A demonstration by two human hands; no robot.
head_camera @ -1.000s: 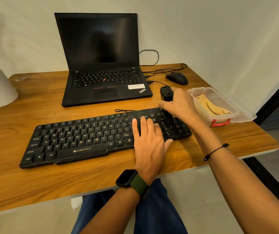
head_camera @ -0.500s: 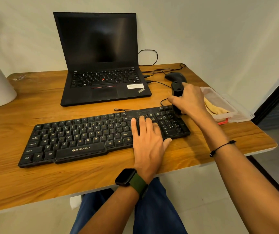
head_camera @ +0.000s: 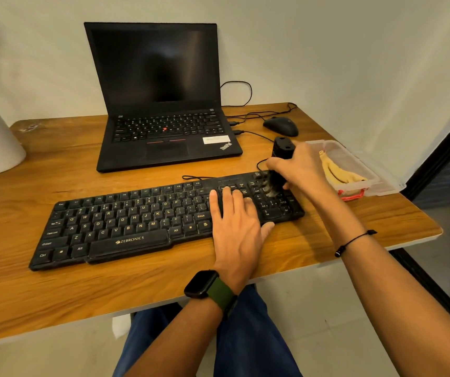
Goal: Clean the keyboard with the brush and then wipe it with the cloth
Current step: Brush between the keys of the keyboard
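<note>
the right hand [head_camera: 301,170] grips the brush [head_camera: 279,170], bristles on the keyboard [head_camera: 136,221] at its 3 o'clock end, while the left hand [head_camera: 236,227] presses flat, fingers straight.

The left hand [head_camera: 236,221] lay flat on the right part of the keyboard [head_camera: 126,224], fingers straight and close together, thumb out to the side by the keyboard's front edge. The right hand [head_camera: 300,170] was curled around the brush [head_camera: 279,164], holding it upright over the keyboard's far right end. Both forearms reached in from below the keyboard.
</note>
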